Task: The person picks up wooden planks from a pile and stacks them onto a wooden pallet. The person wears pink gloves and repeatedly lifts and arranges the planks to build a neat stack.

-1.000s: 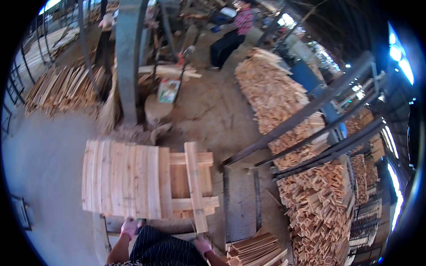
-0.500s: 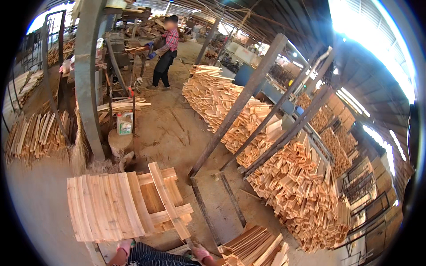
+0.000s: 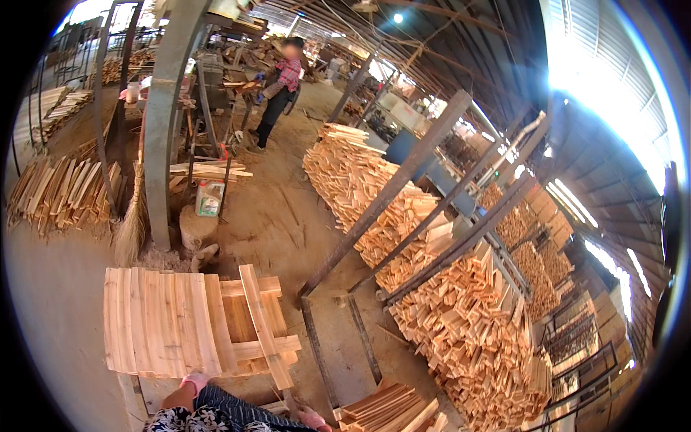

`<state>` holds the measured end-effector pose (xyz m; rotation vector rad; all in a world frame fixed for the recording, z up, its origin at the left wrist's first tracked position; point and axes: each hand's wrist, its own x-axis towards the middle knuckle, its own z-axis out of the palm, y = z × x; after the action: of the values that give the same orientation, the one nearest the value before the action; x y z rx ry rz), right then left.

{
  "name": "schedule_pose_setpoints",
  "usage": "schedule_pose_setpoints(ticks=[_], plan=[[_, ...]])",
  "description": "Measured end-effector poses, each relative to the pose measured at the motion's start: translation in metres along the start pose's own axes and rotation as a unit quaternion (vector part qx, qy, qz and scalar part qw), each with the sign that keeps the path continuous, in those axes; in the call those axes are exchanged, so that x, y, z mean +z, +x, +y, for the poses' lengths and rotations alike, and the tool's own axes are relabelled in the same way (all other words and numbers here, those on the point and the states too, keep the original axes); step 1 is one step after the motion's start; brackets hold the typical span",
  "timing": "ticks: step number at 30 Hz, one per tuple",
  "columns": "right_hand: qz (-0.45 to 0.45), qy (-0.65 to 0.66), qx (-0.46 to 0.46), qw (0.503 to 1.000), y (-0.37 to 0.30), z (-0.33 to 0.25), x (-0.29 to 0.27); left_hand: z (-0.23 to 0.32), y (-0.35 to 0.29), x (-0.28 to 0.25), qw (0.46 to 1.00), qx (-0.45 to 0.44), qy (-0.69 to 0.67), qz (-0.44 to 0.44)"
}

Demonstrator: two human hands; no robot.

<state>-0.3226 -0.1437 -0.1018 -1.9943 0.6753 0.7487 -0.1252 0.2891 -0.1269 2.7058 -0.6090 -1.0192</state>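
A: Looking down through the head camera, where are the hands?

B: Low at the bottom edge. The left hand [image 3: 194,380], in a pink glove, rests against the near edge of the wooden panel [image 3: 165,324]. The fingers curl onto the wood, but whether they pinch it or only touch it I cannot tell. The right hand [image 3: 311,417] sits further right, beside the stack of short slats [image 3: 389,410]; only part of it shows, so its grip is also unclear.

A: And the panel itself?

B: It lies flat just ahead of the left hand. Its left part is closed with slats laid side by side. Toward the right, the cross battens [image 3: 248,288] are bare, and one loose slat [image 3: 265,324] lies tilted across them, up and to the right of the left hand.

A: So how far along would you judge it?

B: Roughly two thirds covered, I would say. The tilted slat is not yet squared up, and the right end remains open, so a few more slats from the stack by the right hand seem needed.

A: Anything else around?

B: Well beyond both hands, a long heap of cut wood [image 3: 403,237] runs along a steel frame [image 3: 403,180]. Far ahead another person [image 3: 277,90] stands at a machine, and a broom [image 3: 133,216] leans by a pillar [image 3: 162,122].
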Motion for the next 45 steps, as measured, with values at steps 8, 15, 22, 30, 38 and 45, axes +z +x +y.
schedule_pose_setpoints(ticks=[8,15,22,30,38,45], plan=[[-0.007,-0.063,0.013,0.998,-0.039,0.001,-0.003,0.000,-0.046,0.020,0.997,-0.008,0.013,0.072],[-0.009,-0.071,0.015,0.997,-0.046,-0.019,-0.008,0.027,-0.037,-0.003,0.998,0.009,0.057,0.006],[0.005,-0.114,-0.088,0.990,0.009,0.005,-0.001,0.071,-0.051,-0.063,0.926,-0.229,-0.296,-0.044],[-0.018,-0.026,-0.010,0.999,-0.026,-0.001,0.011,0.037,-0.047,-0.012,0.917,-0.220,-0.329,-0.052],[-0.055,-0.188,-0.119,0.974,-0.042,-0.014,0.010,-0.029,-0.043,0.062,0.957,-0.154,-0.248,0.000],[-0.040,-0.109,-0.120,0.986,-0.025,-0.037,0.026,-0.017,-0.059,0.024,0.963,-0.158,-0.216,0.014]])
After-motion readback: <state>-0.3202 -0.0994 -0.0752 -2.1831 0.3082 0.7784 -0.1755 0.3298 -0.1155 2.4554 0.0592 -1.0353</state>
